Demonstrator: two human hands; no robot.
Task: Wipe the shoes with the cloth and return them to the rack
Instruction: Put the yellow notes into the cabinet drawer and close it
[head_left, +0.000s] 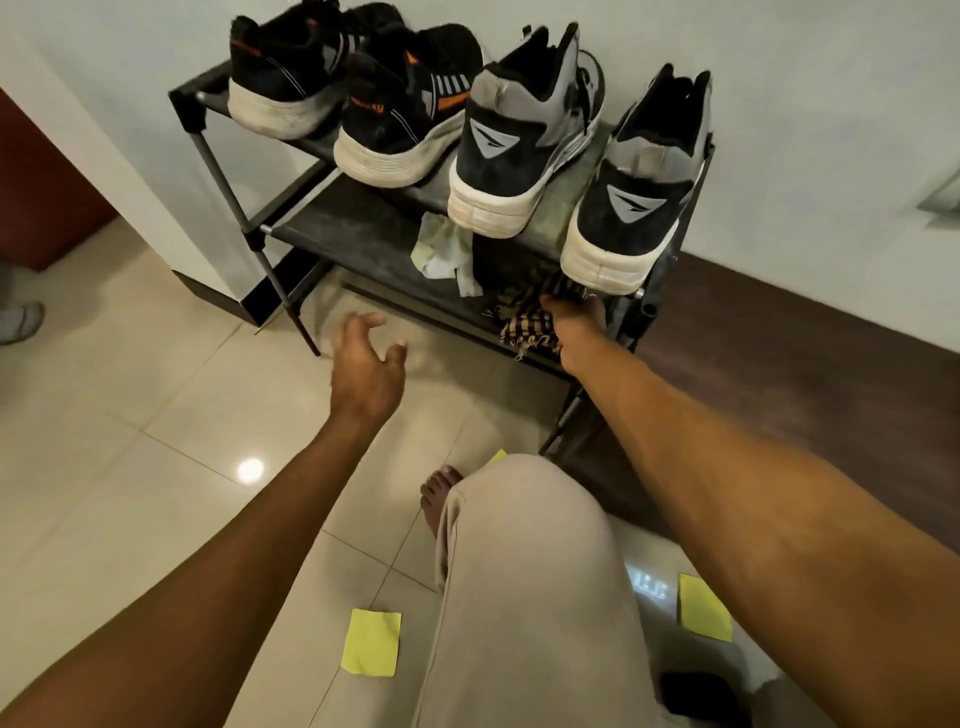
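The right hand (574, 325) reaches onto the lower shelf of the rack (223, 174) and touches the checked cloth (522, 325), just below the heel of the rightmost grey shoe (631, 208). Its fingers are hidden, so I cannot tell its grip. The left hand (366, 364) hovers open, apart from the cloth.

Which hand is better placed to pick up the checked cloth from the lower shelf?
Right. The right hand is at the checked cloth on the lower shelf; the left hand hovers open, apart from it.
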